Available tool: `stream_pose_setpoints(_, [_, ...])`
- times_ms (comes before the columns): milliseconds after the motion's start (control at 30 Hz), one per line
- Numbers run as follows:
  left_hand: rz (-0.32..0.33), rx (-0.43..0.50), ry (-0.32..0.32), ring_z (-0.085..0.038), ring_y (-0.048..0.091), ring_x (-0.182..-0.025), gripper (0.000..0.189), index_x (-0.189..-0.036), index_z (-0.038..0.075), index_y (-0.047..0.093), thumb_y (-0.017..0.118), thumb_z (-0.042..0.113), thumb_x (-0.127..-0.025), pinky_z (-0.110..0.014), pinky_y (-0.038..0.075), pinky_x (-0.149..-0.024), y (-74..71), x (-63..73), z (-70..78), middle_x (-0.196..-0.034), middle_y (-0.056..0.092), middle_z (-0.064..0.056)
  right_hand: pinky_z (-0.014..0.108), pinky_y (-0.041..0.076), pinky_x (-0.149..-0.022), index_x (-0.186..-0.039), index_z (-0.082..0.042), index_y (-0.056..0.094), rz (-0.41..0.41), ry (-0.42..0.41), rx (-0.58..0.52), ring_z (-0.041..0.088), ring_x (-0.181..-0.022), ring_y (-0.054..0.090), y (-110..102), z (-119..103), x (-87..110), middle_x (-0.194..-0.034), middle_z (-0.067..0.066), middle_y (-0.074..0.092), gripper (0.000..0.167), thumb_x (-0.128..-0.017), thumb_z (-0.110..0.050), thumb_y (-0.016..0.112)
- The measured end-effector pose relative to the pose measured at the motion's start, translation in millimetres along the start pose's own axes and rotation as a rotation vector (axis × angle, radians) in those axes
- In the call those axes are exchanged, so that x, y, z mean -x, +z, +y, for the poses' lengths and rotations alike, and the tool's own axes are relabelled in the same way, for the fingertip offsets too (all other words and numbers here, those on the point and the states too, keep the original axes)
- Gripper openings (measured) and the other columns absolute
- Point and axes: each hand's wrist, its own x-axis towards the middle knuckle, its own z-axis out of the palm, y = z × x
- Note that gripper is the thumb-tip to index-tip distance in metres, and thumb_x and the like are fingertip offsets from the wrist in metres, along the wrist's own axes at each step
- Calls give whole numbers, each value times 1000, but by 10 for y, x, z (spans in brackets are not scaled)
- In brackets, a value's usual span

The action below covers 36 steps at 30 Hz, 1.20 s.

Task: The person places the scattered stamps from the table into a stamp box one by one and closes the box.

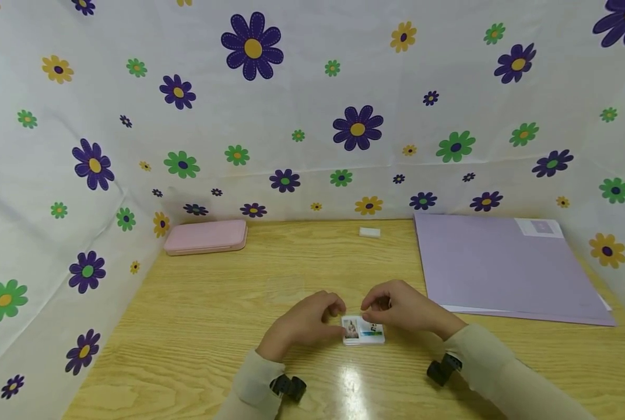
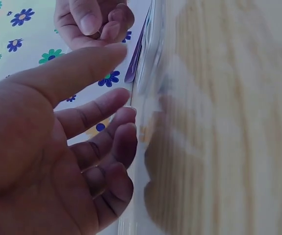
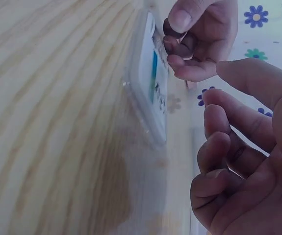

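White card (image 1: 364, 339) flat on wood table (image 1: 186, 326), long axis L–R, photo (image 1: 351, 329) at L end; L hand (image 1: 308, 318) & R hand (image 1: 404, 307) nr it, grips empty.

Legible text from where I stand: none. Marks noted, by bearer:

1. Small white flat piece (image 1: 363, 340): dark print (image 1: 374, 328), possibly lettering, on its right-hand part, next to a blue-green band (image 1: 372, 334). Too small to read in the head view. In the right wrist view the face is steeply foreshortened and blurred; dark marks appear beside the band, characters unresolved. Cannot say whether they are letters, figures or a design.

2. White label (image 1: 526, 228) at the far right corner of the large purple folder (image 1: 501, 271): one pale purple square (image 1: 542, 227) made out. Any wording on it too fine to resolve at this distance.
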Motion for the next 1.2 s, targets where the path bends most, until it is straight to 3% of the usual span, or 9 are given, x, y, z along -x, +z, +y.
stream_pose_setpoints(367, [84,51,-5,-14,59,-93,35,-121,13,61,73,27,-91,-32,49,-83,-91,82,-113,-107,61,1,31,52,-70,-111,-6,70,44,25,15,18,-83,60,40,-147,-169,-90,-4,65,24,-92,-19,72])
stream_pose_setpoints(767, [168,42,-21,-24,58,-100,41,-125,5,58,73,21,-91,-41,49,-84,-367,237,-229,-111,60,-8,36,51,-81,-127,-5,63,76,37,10,27,-104,58,129,-200,-423,-120,9,63,43,-90,-24,75])
stream_pose_setpoints(1000, [193,2,-96,-21,57,-101,47,-128,8,57,77,23,-88,-42,48,-86,-506,293,-338,-113,60,-7,38,51,-82,-131,-6,59,89,55,33,28,-109,56,193,-231,-600,-126,10,60,51,-89,-28,76])
stream_pose_setpoints(1200, [233,-28,-147,-24,57,-104,53,-130,9,58,81,20,-84,-44,48,-88,-641,345,-424,-116,60,-9,44,47,-92,-133,-5,57,81,73,61,31,-112,54,228,-293,-735,-130,11,57,54,-87,-24,78])
